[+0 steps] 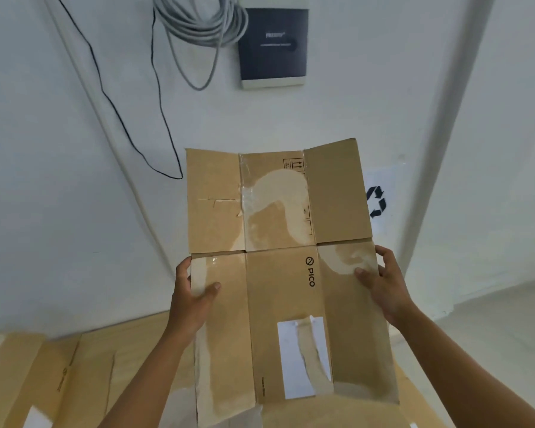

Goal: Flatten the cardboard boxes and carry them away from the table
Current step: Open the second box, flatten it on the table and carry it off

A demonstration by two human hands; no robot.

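Note:
A flattened brown cardboard box (278, 236) with torn tape marks, a "PICO" print and a ripped white label is held up in front of me, flaps spread out at the top. My left hand (192, 291) grips its left edge, thumb on the front face. My right hand (383, 279) grips its right edge the same way. Below, other flattened cardboard boxes (53, 375) lie on the floor against the wall.
A white wall is straight ahead, with a recycling sign (377, 200) partly hidden behind the box. Higher up hang a dark wall panel (274, 44), a coil of grey cable (198, 23) and a thin black wire (121, 118). A white corner pillar (464, 118) stands on the right.

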